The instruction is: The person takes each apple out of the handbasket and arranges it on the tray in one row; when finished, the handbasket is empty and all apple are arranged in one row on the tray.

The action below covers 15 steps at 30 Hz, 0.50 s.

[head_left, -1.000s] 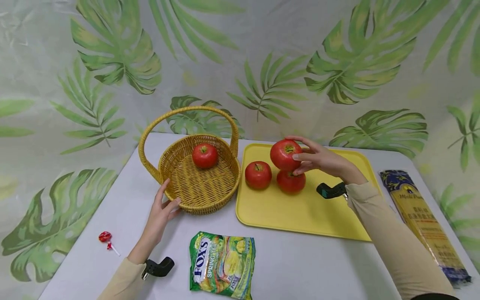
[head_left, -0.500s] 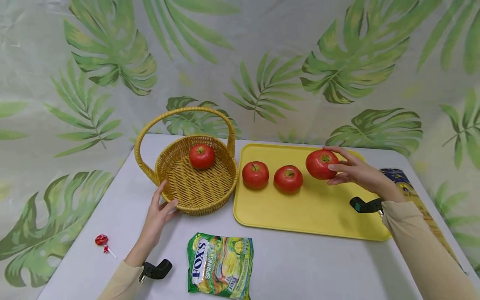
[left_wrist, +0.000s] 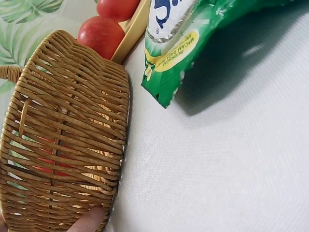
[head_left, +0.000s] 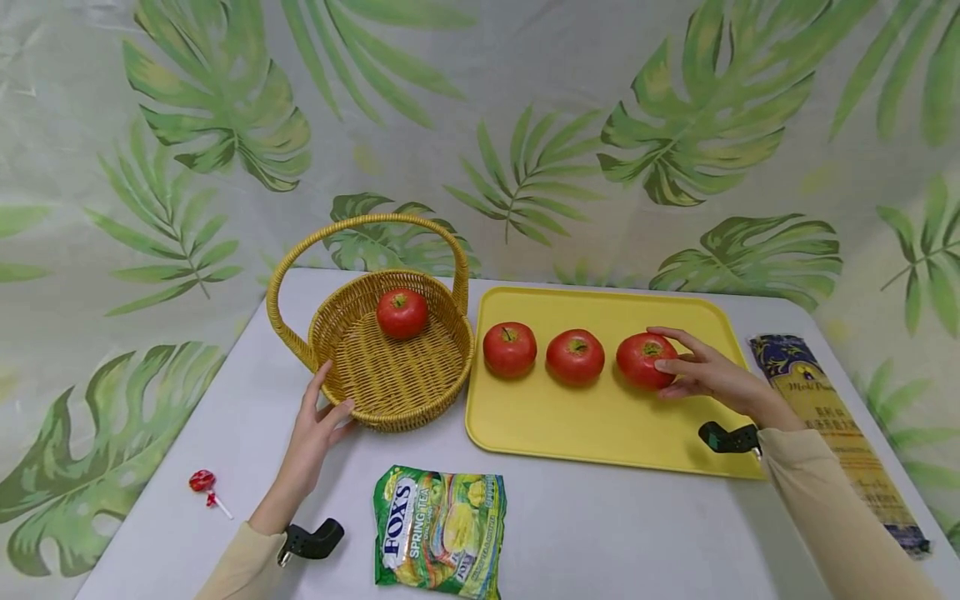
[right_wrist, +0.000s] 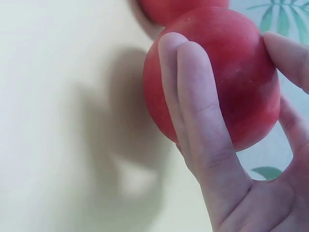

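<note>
My right hand (head_left: pixel 708 375) grips a red apple (head_left: pixel 643 362) low at the right part of the yellow tray (head_left: pixel 570 433), thumb and fingers on its sides. The right wrist view shows two fingers (right_wrist: pixel 198 92) lying along this apple (right_wrist: pixel 241 72). Two more apples stand to its left on the tray, a middle one (head_left: pixel 575 357) and a left one (head_left: pixel 510 350). My left hand (head_left: pixel 307 442) rests its extended fingers against the near-left side of the wicker basket (head_left: pixel 390 417); a fingertip (left_wrist: pixel 91 220) touches the weave in the left wrist view. One apple (head_left: pixel 402 313) sits inside the basket.
A green FOX'S candy bag (head_left: pixel 441 533) lies in front of the basket. At the left is a red lollipop (head_left: pixel 202 481). A long pasta packet (head_left: pixel 832 425) lies right of the tray, partly behind my right forearm. The basket's tall handle (head_left: pixel 367 220) arches upward.
My right hand has carried its apple rightward from above the middle apple, then down to the tray's right part. My left hand stays at the basket. The head view has shifted slightly.
</note>
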Each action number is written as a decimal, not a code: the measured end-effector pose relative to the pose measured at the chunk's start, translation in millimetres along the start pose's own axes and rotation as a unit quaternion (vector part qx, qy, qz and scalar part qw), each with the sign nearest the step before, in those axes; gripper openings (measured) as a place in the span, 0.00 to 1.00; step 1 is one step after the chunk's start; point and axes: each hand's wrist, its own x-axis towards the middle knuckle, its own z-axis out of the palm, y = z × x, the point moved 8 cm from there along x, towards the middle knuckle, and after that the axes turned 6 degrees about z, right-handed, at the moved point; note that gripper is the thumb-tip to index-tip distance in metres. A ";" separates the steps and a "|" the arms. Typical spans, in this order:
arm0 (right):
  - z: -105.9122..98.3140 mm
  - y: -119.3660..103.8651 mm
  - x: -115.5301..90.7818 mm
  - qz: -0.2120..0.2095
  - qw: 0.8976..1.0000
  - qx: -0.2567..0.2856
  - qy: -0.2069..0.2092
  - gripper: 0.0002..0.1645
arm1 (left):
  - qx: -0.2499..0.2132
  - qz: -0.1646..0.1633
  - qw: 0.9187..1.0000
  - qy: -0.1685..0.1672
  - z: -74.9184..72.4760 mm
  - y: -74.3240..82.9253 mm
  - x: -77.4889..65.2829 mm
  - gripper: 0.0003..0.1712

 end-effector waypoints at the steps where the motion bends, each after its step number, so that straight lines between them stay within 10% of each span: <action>1: 1.4 1.4 0.9 0.000 1.000 0.000 -0.002 0.37 | -0.001 0.000 1.000 0.000 0.0 -0.1 -0.1 0.40; 15: 8.9 10.7 6.2 0.020 0.999 0.007 -0.027 0.39 | 0.001 0.002 1.000 0.002 -1.2 -0.6 0.5 0.40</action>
